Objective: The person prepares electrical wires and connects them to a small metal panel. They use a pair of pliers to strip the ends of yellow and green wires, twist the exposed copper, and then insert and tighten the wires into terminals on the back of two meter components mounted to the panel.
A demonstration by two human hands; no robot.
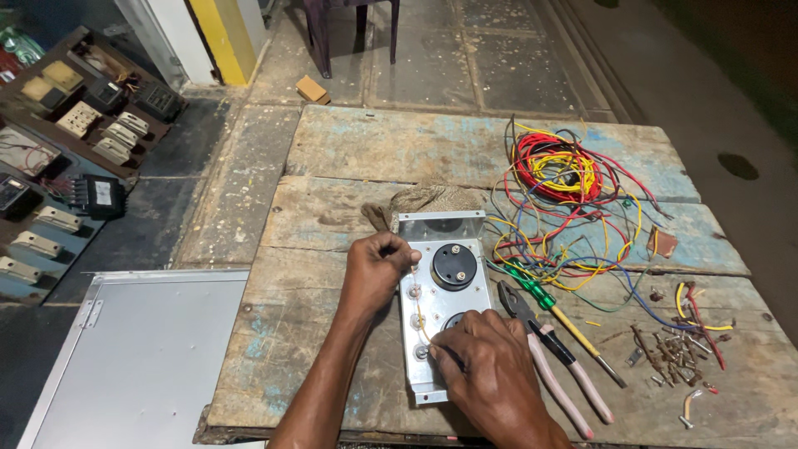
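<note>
We saw a small tan box [312, 89] on the floor beyond the wooden table [349, 150]. On that table lay a shiny metal panel [440, 312] with a black round gauge [455, 266]. Our left hand [376, 270] pinched a thin wire [420, 312] at the panel's left edge; our right hand [486, 366] pinched its lower end.

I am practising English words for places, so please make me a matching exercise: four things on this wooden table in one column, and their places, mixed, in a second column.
Things:
1. pliers
2. wire bundle
3. metal panel
4. rusty screws

Places:
A. under both hands
B. far end of the table, right side
C. just right of the panel, pink handles towards the person
D. near the right edge, beyond the screwdriver

Pairs: 1-C, 2-B, 3-A, 4-D
</note>
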